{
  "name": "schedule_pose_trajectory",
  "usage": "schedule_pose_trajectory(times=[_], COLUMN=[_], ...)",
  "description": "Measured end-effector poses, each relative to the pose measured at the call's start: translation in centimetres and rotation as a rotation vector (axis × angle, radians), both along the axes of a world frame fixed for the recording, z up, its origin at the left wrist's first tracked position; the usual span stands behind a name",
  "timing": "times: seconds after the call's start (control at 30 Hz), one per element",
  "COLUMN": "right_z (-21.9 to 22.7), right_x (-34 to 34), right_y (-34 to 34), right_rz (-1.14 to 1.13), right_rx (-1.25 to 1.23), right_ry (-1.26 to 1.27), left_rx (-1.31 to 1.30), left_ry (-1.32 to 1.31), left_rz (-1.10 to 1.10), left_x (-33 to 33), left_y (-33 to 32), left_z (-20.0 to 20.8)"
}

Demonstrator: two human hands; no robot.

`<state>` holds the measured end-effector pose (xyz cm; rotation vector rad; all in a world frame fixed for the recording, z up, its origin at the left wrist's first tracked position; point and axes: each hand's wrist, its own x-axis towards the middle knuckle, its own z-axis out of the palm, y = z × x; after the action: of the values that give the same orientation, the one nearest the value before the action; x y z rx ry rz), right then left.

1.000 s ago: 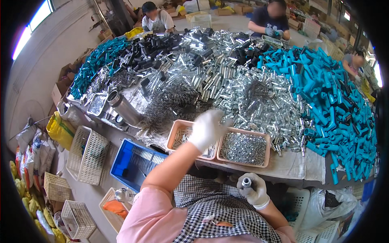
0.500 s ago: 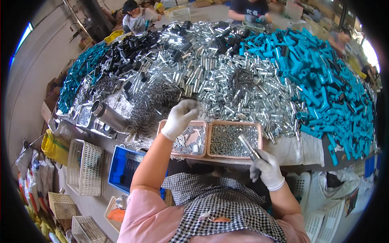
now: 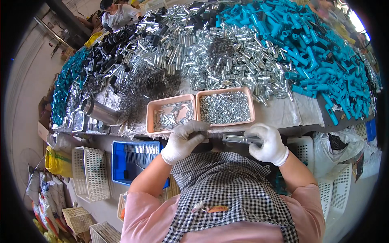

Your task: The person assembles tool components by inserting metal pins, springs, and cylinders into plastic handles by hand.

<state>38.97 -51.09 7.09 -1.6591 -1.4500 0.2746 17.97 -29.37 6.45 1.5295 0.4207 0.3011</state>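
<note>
My right hand (image 3: pixel 267 142), in a white glove, is closed around a shiny metal tube (image 3: pixel 237 139). The tube lies nearly level, its free end with a slot or hole pointing left. Facing that end, my gloved left hand (image 3: pixel 184 139) has its thumb and fingers pinched together. Something small and dark shows at those fingertips, too small to make out. Both hands are over my lap at the table's front edge. Just beyond them stand a pink tray of small metal pins (image 3: pixel 153 117) and a pink tray of small metal pieces (image 3: pixel 251 109).
Dark springs (image 3: pixel 152 83) lie in a tangle behind the trays. Silvery metal parts (image 3: pixel 243 67) are heaped further back, with teal plastic parts (image 3: pixel 312 60) at right. A steel cylinder (image 3: pixel 99 112) leans at left. Below the table are a blue bin (image 3: pixel 119 170) and a white basket (image 3: pixel 91 174).
My left hand has come back from beside the spring pile toward my lap. My right hand has risen, turning the tube level, and the two hands are closer. The view has tilted downward.
</note>
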Motion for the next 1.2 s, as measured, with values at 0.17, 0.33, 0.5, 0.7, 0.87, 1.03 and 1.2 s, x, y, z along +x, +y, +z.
schedule_pose_trajectory(times=[0.17, 0.33, 0.5, 0.7, 0.87, 1.03, 1.2], right_z=[-0.4, -0.6, -0.3, -0.7, -0.9, -3.8, -5.0], right_x=[-0.7, -1.8, -2.1, -3.3, -4.9, -5.6, -7.6], right_y=[-0.9, -1.0, -0.3, 2.8, 4.4, 6.0, 7.3], right_rz=[0.0, 0.001, 0.043, 0.126, 0.189, 0.458, 0.362], right_rx=[-0.112, -0.201, -0.192, -0.175, -0.246, -0.21, -0.455], right_ry=[0.262, 0.335, 0.167, -0.026, -0.147, -0.347, 0.119], left_rx=[0.425, 0.729, 0.878, 1.06, 0.729, 0.708, 0.526], left_ry=[-0.074, -0.092, 0.003, -0.188, -0.028, -0.075, -0.157], left_rz=[-0.168, -0.278, -0.45, -0.426, -0.476, -0.303, 0.217], left_x=[0.9, 1.7, 2.1, 2.9, 0.3, -3.2, -9.4], left_y=[-1.4, -3.4, -3.0, -2.7, -1.0, -1.8, 1.5], left_z=[0.3, 0.7, 0.7, -0.6, -3.1, -8.0, -8.3])
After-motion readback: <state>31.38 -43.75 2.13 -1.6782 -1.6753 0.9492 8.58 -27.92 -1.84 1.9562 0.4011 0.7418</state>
